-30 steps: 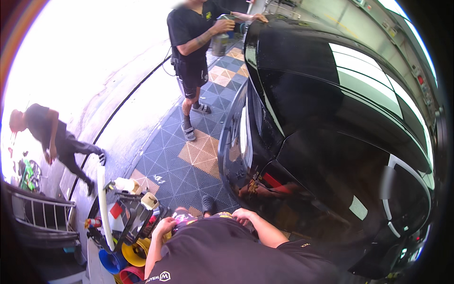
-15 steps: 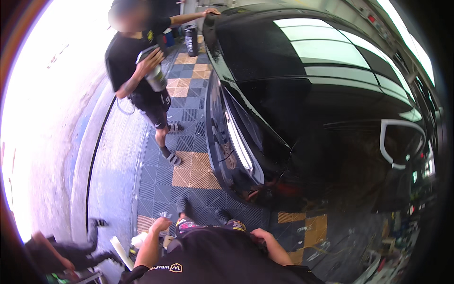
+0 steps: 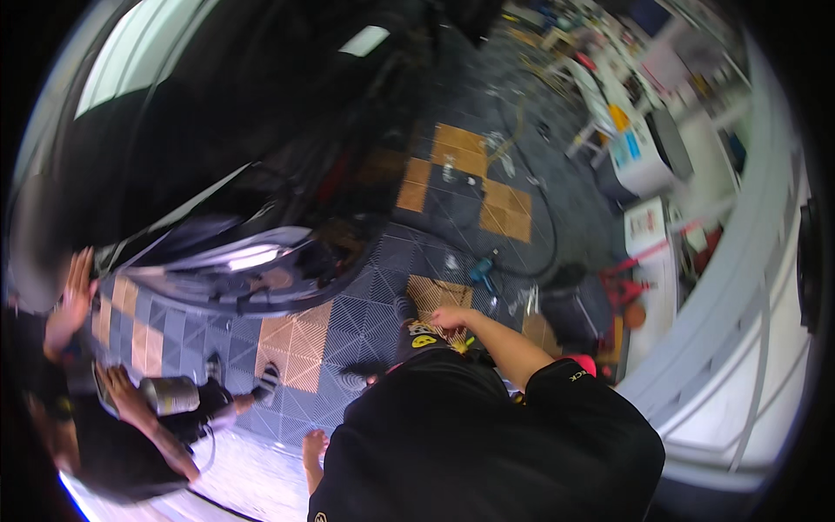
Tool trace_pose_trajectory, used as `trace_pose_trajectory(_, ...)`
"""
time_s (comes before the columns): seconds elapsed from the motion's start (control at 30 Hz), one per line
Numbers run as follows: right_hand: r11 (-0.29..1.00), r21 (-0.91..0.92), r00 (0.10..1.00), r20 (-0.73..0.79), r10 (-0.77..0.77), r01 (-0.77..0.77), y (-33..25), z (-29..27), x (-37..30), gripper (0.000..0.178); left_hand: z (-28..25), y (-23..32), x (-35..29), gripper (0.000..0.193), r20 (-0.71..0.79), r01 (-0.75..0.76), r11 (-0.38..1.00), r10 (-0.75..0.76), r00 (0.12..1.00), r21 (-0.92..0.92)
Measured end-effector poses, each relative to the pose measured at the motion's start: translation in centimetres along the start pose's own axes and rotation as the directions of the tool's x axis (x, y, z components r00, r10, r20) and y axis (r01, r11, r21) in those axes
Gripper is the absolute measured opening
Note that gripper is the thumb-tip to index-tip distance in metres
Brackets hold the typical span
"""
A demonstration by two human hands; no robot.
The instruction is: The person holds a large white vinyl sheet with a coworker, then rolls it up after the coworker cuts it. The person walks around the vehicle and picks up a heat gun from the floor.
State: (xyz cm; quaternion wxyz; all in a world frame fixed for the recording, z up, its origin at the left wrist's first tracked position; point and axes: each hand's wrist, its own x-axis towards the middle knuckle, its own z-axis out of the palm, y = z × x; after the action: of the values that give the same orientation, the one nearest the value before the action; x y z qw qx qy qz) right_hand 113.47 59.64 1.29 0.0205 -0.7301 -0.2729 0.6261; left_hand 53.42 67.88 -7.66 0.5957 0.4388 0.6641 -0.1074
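A: Where are the two hands at this moment?

B: The right hand [image 3: 452, 317] is in front of the black shirt [image 3: 487, 435], closed around a dark thing with yellow marks [image 3: 424, 337]. I cannot tell what kind of thing it is.

A: And the left hand [image 3: 313, 448]?

B: It hangs low beside the body, over the pale floor strip. Whether it is open or holds anything, I cannot tell.

A: How does the thing lie from the grip?

B: It goes out from the right hand toward the person's left and a little down, above the orange tile [image 3: 439, 291] of the floor. The right hand is clearly nearer. The black car [image 3: 217, 157] stands left, where another person [image 3: 104, 409] works.
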Motion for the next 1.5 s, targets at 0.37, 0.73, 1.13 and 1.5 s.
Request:
trace_pose_trajectory(0.37,0.770,0.574,0.893,-0.141,0.427,-0.278,16.9,1.4,-5.9,0.026,0.1,13.1,5.1,0.019,0.258,-0.281,0.941,0.229,0.939,0.189)
trace_pose_trajectory(0.73,0.629,0.764,0.876,-0.195,0.440,-0.146,26.6,-10.5,-6.8,0.019,13.9,37.7,4.1,0.036,0.331,-0.442,0.712,0.301,0.894,0.546)
trace_pose_trajectory(1.13,0.358,0.934,0.929,-0.131,0.345,-0.002,29.5,-28.1,-3.0,0.033,34.4,57.9,15.8,0.033,0.585,-0.531,0.531,0.080,0.807,0.661)
trace_pose_trajectory(1.5,0.856,0.455,0.956,-0.030,0.290,-0.246,21.2,-59.6,2.6,0.031,46.9,76.3,8.9,0.046,0.528,-0.545,0.776,0.333,0.781,0.317)
